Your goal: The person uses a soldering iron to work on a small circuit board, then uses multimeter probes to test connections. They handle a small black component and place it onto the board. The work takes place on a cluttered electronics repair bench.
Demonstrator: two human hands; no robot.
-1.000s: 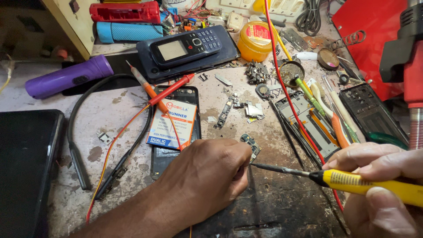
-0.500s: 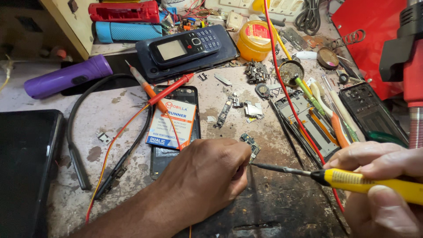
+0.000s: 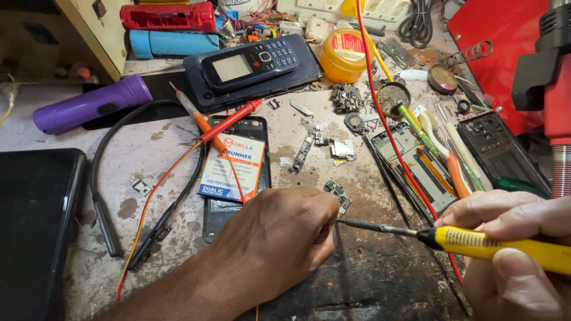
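Head view, looking down on a cluttered tabletop [image 3: 380, 285]. Left hand [image 3: 279, 238] at about 6 o'clock, fingers curled tight, pinning a small circuit board [image 3: 338, 194] that peeks out just past the knuckles at 1 o'clock of the hand. Right hand [image 3: 514, 249] at 4 o'clock, wrapped around a yellow soldering iron [image 3: 499, 246] (grip closed, thumb on top). Iron tip [image 3: 345, 223] pointing toward 9 o'clock, right against the left fingers, just below the board; actual contact with the board hidden.

At 11 o'clock of the left hand, an open phone back [image 3: 235, 178] with a white-and-blue battery [image 3: 233, 166] lying in it, a red probe [image 3: 229, 122] slanting across its top. Further toward 12 o'clock, a dark keypad phone [image 3: 250, 62] resting on a bigger dark slab. Purple torch [image 3: 89, 107] at 10 o'clock, black neckband [image 3: 101, 196] curving at 9 o'clock. Yellow tin [image 3: 348, 53] near 12 o'clock. Phone frame [image 3: 416, 166] with tweezers and brushes at 2 o'clock, a red wire [image 3: 389, 128] running across it. Scattered metal scraps [image 3: 342, 145] between the frame and battery.
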